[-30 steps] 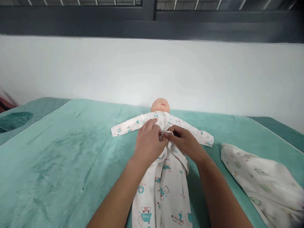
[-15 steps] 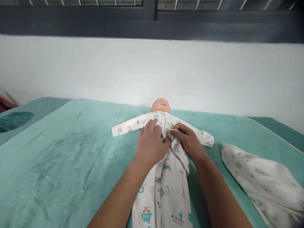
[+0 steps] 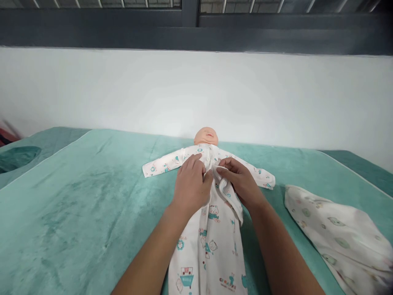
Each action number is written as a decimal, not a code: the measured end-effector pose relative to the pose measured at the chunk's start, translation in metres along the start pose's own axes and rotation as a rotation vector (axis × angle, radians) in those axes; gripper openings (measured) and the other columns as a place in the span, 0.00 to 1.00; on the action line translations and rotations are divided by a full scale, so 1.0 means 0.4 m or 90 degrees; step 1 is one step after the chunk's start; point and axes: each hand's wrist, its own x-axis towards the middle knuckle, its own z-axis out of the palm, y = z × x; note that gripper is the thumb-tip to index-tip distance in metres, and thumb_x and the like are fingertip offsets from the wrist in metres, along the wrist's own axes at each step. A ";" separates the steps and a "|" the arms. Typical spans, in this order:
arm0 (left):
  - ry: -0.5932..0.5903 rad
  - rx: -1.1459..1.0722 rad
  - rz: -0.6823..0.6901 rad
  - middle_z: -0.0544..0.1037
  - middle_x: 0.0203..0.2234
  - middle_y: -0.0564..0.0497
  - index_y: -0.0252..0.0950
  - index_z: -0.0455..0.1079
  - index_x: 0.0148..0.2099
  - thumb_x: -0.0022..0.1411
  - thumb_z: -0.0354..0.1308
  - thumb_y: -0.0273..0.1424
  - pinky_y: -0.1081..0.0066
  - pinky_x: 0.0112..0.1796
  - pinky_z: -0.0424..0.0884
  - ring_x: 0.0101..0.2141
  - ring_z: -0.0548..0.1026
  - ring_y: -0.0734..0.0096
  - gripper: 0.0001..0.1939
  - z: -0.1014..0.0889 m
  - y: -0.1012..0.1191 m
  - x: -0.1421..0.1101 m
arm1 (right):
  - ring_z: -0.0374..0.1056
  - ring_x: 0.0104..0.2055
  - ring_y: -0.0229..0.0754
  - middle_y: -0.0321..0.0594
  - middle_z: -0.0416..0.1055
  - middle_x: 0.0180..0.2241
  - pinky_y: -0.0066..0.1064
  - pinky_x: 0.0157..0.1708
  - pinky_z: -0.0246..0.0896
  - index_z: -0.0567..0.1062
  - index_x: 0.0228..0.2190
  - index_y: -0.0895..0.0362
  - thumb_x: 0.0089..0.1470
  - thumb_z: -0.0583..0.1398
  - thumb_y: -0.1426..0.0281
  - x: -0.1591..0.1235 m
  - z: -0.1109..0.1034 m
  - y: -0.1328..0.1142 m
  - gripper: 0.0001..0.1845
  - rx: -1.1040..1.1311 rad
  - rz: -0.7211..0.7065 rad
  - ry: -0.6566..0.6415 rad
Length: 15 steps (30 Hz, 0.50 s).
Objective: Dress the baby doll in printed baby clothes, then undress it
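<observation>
A baby doll [image 3: 206, 136] lies on its back, dressed in a white long-sleeved baby romper [image 3: 219, 250] with teal and pink animal prints. The sleeves stretch out to both sides and the legs run toward me. My left hand [image 3: 193, 180] rests on the chest, its thumb and fingers closed at the edge of the front opening. In my right hand [image 3: 238, 176] the other front edge is pinched between thumb and fingers, lifted and folded back. The fastener, if any, at my fingertips is too small to make out.
A teal plush cover [image 3: 92, 205] spreads under the doll. To the right lies a white printed cloth [image 3: 340, 237]. Behind stands a white wall [image 3: 123, 90] below a dark window frame [image 3: 190, 32]. Something red [image 3: 9, 137] shows at the far left edge.
My left thumb has drawn back a little to the left, away from the right fingertips. My right hand keeps its pinch on the romper's edge. The view has shifted slightly.
</observation>
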 end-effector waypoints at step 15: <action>0.133 -0.397 -0.234 0.76 0.37 0.54 0.38 0.55 0.25 0.62 0.53 0.35 0.71 0.40 0.65 0.38 0.72 0.71 0.15 -0.033 -0.015 0.025 | 0.49 0.21 0.30 0.28 0.58 0.21 0.25 0.19 0.42 0.68 0.27 0.55 0.49 0.66 0.57 -0.001 -0.002 -0.002 0.16 -0.085 0.010 0.022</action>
